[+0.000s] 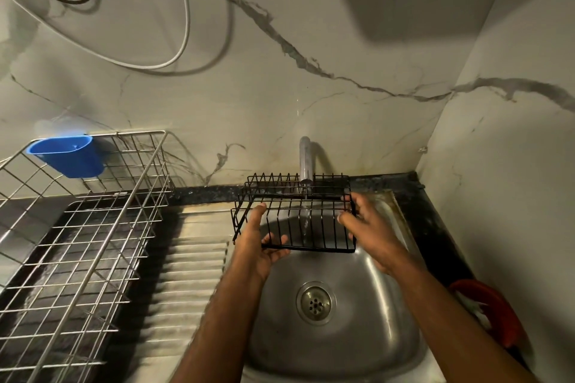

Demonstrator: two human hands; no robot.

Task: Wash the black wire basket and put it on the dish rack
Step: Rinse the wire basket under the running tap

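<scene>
Black wire basket (298, 214) under running tap (305, 162), left hand (259, 242) gripping it, right hand (367, 227) gripping it

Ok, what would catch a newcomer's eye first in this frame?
The black wire basket, held over the steel sink by the left hand and right hand, with water from the tap running through it. Next, the wire dish rack at left, a blue cup hooked on its back rim.
</scene>
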